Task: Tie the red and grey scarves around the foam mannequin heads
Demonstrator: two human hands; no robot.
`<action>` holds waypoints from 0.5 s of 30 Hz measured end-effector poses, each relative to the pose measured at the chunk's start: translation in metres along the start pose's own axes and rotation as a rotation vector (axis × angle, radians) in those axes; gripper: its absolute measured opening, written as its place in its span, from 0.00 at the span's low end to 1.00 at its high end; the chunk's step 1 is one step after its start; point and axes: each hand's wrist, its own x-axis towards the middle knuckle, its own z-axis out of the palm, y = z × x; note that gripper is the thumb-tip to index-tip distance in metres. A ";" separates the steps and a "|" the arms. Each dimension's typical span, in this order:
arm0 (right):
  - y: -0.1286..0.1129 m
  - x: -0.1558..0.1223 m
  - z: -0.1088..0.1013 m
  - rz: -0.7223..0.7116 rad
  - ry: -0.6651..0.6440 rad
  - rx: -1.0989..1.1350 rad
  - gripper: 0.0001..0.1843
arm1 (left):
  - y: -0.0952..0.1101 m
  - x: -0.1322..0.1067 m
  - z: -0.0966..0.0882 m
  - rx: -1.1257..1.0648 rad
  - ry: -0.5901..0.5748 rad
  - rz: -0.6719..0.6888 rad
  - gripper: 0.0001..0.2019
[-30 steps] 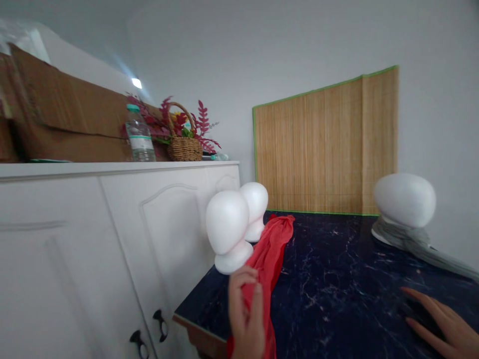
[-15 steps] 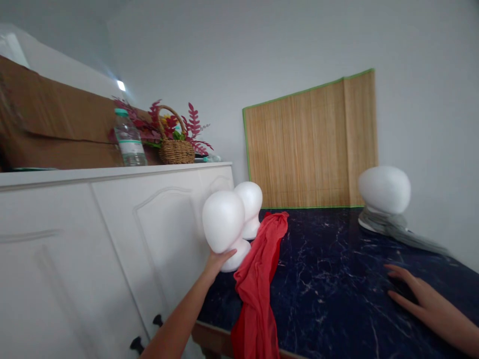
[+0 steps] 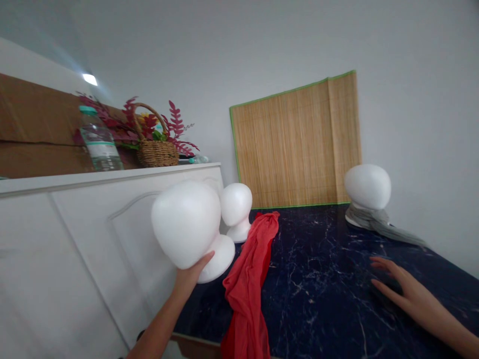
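Observation:
My left hand (image 3: pixel 192 273) grips a white foam mannequin head (image 3: pixel 187 219) at its neck. The head leans towards me, its base tipped over the table's left side. A second white foam head (image 3: pixel 236 203) stands upright just behind it. Right beside both lies a red scarf (image 3: pixel 247 279), stretched lengthwise and hanging over the front edge. Over the right part of the dark blue marbled table (image 3: pixel 318 289), my right hand (image 3: pixel 402 286) is held with thumb and fingers apart, holding nothing. Farther back, a third foam head (image 3: pixel 368 187) has a grey scarf (image 3: pixel 368 219) around its neck.
A white cabinet (image 3: pixel 130 239) borders the table on the left. On its top are a water bottle (image 3: pixel 99 142), a wicker basket (image 3: pixel 157 152) with red leaves, and cardboard (image 3: pixel 37 119). A bamboo mat (image 3: pixel 292 144) leans on the back wall.
The foam head in my left hand has come nearer to me, left and away from the second head, and tilted more. My right hand stays open over the table. The view has shifted slightly.

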 end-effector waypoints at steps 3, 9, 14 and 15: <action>-0.075 -0.002 0.017 -0.058 0.023 0.151 0.35 | 0.028 -0.041 0.022 -0.050 -0.066 0.039 0.26; -0.203 0.011 0.057 -0.226 -0.156 0.511 0.54 | 0.050 -0.144 0.096 -0.265 -0.473 0.022 0.34; -0.171 0.037 0.038 -0.135 -0.180 0.642 0.52 | 0.069 -0.161 0.110 -0.520 -0.894 0.212 0.37; -0.157 0.042 0.030 -0.139 -0.186 0.631 0.52 | 0.072 -0.155 0.110 -0.546 -0.965 0.224 0.38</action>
